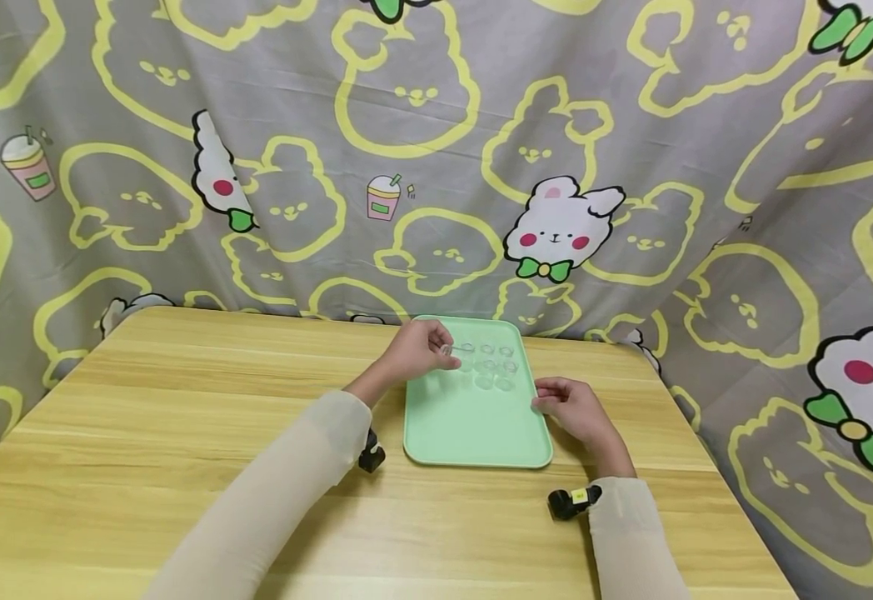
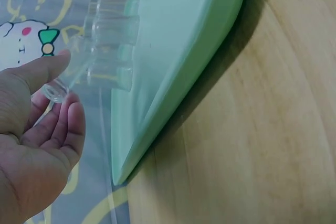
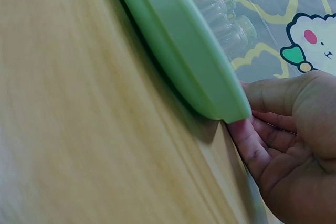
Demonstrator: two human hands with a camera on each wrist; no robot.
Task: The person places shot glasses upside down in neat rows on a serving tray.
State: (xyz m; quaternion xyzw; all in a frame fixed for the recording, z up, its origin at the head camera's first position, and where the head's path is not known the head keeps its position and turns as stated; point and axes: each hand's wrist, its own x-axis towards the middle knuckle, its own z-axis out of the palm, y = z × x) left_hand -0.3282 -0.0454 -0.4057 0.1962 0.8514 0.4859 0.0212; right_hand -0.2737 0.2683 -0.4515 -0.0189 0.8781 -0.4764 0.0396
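Observation:
A pale green tray (image 1: 474, 429) lies on the table, with several small clear vials (image 1: 487, 350) standing in rows on its far half. My left hand (image 1: 416, 350) is over the tray's far left side and pinches a clear vial (image 2: 56, 92) between thumb and fingers. That vial is tilted, right beside the standing ones in the left wrist view. At the tray's right edge, my right hand (image 1: 575, 408) grips the rim, thumb on top and a finger underneath in the right wrist view. Behind the rim (image 3: 210, 61) the lower parts of the vials are hidden there.
The wooden table (image 1: 219, 433) extends around the tray on both sides and in front. A grey patterned curtain (image 1: 436, 167) hangs just behind the table's far edge and on the right. Black wrist cameras (image 1: 571, 502) hang below the sleeves.

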